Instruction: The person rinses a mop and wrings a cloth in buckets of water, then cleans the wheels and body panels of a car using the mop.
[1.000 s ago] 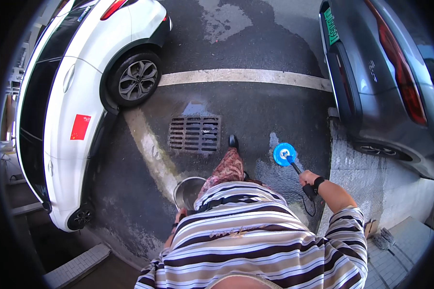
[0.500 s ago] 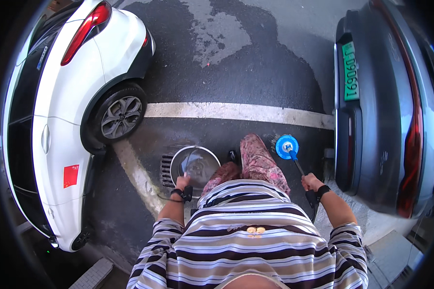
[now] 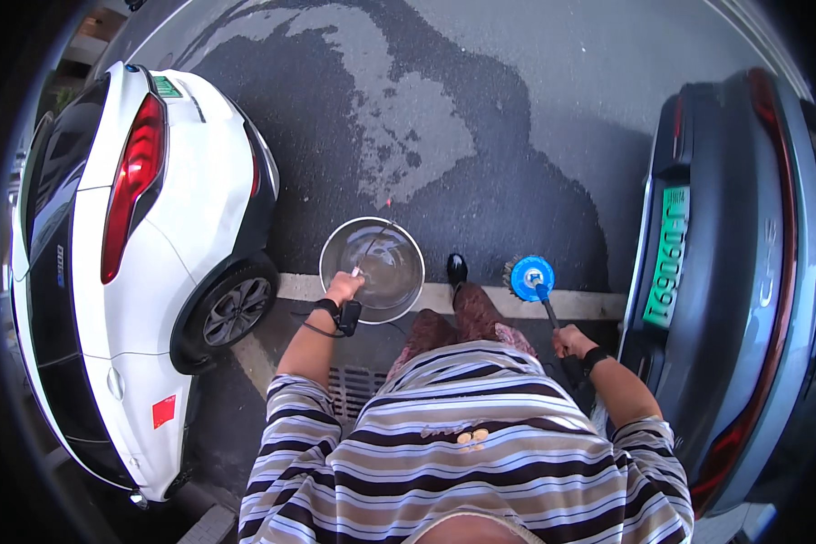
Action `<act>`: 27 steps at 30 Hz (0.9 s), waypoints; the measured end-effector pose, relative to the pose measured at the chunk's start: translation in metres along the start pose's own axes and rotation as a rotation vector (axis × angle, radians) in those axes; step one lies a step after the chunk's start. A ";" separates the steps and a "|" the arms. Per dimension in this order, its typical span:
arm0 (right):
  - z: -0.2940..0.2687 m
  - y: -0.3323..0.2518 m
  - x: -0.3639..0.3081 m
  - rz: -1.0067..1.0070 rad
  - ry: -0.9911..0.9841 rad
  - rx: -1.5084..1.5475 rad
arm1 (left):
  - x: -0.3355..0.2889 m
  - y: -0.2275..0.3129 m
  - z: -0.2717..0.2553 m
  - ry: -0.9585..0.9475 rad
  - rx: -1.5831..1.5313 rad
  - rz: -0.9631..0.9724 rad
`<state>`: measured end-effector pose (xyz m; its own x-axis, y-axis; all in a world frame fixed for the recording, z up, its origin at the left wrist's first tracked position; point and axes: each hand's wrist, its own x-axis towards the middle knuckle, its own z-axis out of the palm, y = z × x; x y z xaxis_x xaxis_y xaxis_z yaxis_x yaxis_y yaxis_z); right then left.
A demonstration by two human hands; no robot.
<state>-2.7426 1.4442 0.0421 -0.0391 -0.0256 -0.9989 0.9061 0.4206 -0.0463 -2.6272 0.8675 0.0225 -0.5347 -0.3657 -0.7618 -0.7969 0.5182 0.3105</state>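
My left hand [image 3: 344, 287] is closed round the grip of a bucket's thin bail handle. The round metal bucket [image 3: 411, 263] hangs in front of me at the left, with liquid inside that looks like water. In my right hand [image 3: 573, 342] is the dark handle of a cleaning brush [image 3: 532, 277], fingers wrapped round it. The brush has a round blue head with bristles showing at its left edge, and it is held out ahead, at the right. Dark bands with small devices sit on both wrists.
A white car [image 3: 190, 199] stands on my left, its rear wheel [image 3: 236, 313] near the bucket. Close on my right is a grey car [image 3: 725, 272]. A white painted line [image 3: 589, 306] crosses the partly wet asphalt. A drain grate [image 3: 354, 390] lies beside my left forearm.
I have moved forward with the bucket and brush. The bucket now hangs over the white line, and the drain grate is nearer my body. Both hands keep their hold.
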 end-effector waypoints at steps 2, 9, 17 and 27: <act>0.001 -0.055 -0.002 0.091 -0.028 0.092 | 0.033 0.063 -0.031 0.008 -0.111 -0.161; 0.011 -0.231 0.013 0.262 -0.245 0.560 | 0.121 0.255 -0.148 -0.052 -0.015 0.077; 0.060 -0.418 0.004 0.194 -0.376 0.891 | 0.240 0.383 -0.212 -0.205 0.107 0.046; 0.080 -0.547 0.022 0.353 -0.686 1.260 | 0.352 0.465 -0.269 -0.192 0.362 0.286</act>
<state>-3.2054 1.1407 0.0461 0.1331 -0.6568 -0.7423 0.6005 -0.5424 0.5876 -3.2611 0.7716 0.0520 -0.6287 -0.0382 -0.7767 -0.4591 0.8244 0.3310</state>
